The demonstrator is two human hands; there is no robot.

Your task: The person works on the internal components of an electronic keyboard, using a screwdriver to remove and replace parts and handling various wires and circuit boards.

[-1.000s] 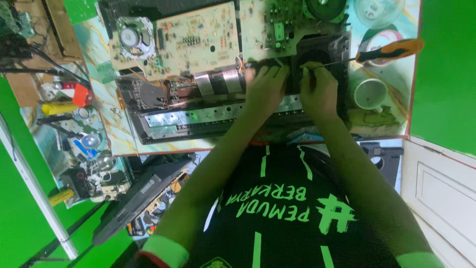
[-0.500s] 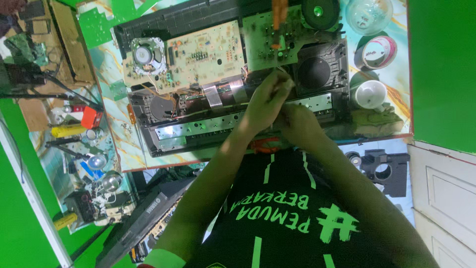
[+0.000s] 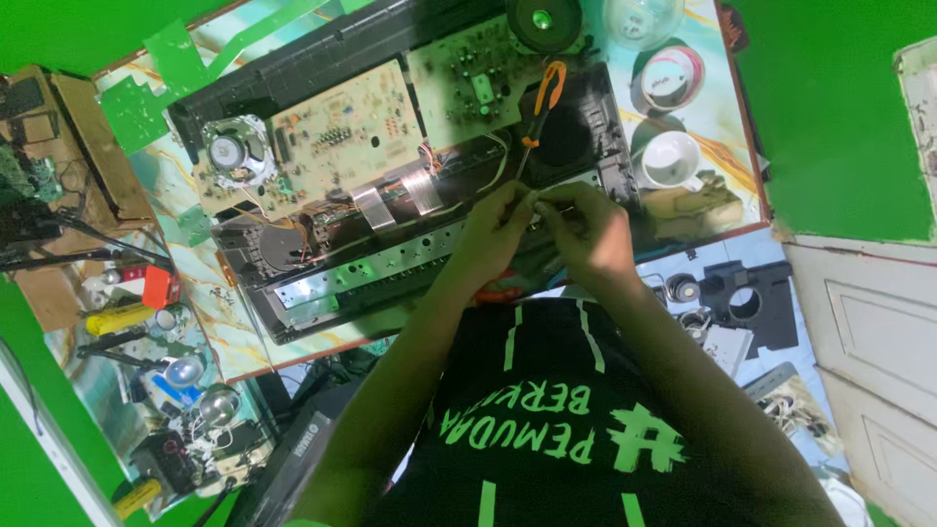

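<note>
An opened black electronic keyboard case [image 3: 322,54] lies across the table, with a beige circuit board [image 3: 332,137], a green circuit board [image 3: 468,83], a small speaker [image 3: 229,151] and a long metal strip [image 3: 381,268] inside. My left hand [image 3: 493,234] and my right hand [image 3: 595,234] meet fingertip to fingertip over the case's near edge, pinching something small and pale that I cannot make out. An orange-handled screwdriver [image 3: 547,93] rests on the case just beyond my fingers, its tip close to my left hand.
A white cup [image 3: 673,156], a tape roll [image 3: 673,73] and a glass bowl [image 3: 639,15] stand at the table's right end. A cluttered bench with yellow-handled tools [image 3: 122,317] is on the left. Black plastic parts [image 3: 752,303] lie on the floor at right.
The view has swung and tilted. My hands have come together from separate spots on the case. The screwdriver now lies across the case instead of at the table's right end.
</note>
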